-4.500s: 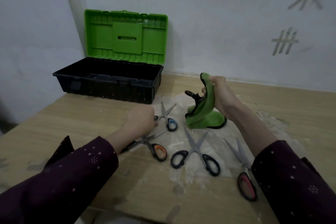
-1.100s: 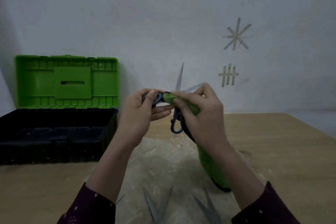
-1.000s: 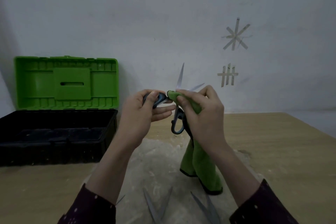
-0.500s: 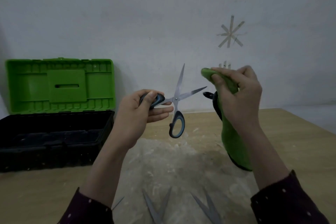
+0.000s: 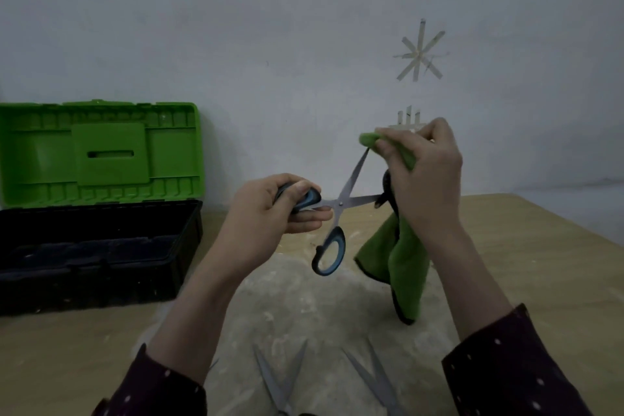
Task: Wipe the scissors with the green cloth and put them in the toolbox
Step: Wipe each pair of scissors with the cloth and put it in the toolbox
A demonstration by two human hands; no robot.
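My left hand (image 5: 270, 213) grips one blue-and-black handle of a pair of scissors (image 5: 341, 209) held up above the table, blades spread apart. The other handle loop hangs down. My right hand (image 5: 425, 176) holds the green cloth (image 5: 401, 267) with its fingers pinching it at the tip of the upper blade; the rest of the cloth hangs down to the right of the scissors. The toolbox (image 5: 94, 246) stands at the left, its black tray uncovered and its green lid upright against the wall.
Blade tips of two more scissors (image 5: 280, 378) (image 5: 374, 378) lie on the dusty patch of the wooden table (image 5: 506, 263) near the bottom edge. A pale wall with tape marks (image 5: 420, 56) rises behind.
Half a second ago the cloth was clear of the blades to the right; my right hand has brought it back onto the tip of the upper blade. My left hand keeps its grip.
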